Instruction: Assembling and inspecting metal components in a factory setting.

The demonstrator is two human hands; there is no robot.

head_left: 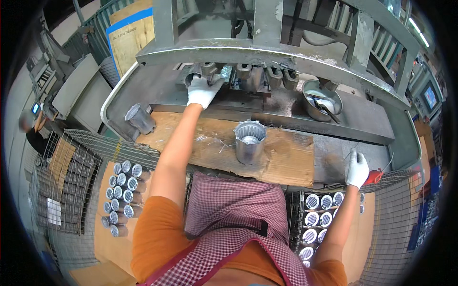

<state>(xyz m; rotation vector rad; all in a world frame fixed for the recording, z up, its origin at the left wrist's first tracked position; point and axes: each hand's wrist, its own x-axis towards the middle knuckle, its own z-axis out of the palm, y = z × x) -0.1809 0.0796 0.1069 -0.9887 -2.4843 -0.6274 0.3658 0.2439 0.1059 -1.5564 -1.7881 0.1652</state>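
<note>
My left hand [201, 93], in a white glove, reaches forward to the machine. Its fingers are on a dark grey hollow metal part [192, 72], with the thumb stretched out to the right. My right hand [358, 170], also gloved, is low on the right with its fingers curled in; what they hold, if anything, is hidden. Right beside it lies a red-handled tool [373, 177]. A ribbed metal cup-shaped casting [250, 148] stands upright on the cardboard [291, 162] between my arms. Another metal casting [140, 119] leans at the left end of the bench.
Several metal fixtures [274, 77] line the machine under a heavy frame bar [286, 56]. A metal bowl [322, 101] with tools sits at the right. Wire baskets [71, 190] flank me, with rows of castings [121, 179] on cardboard. A person [37, 136] works at far left.
</note>
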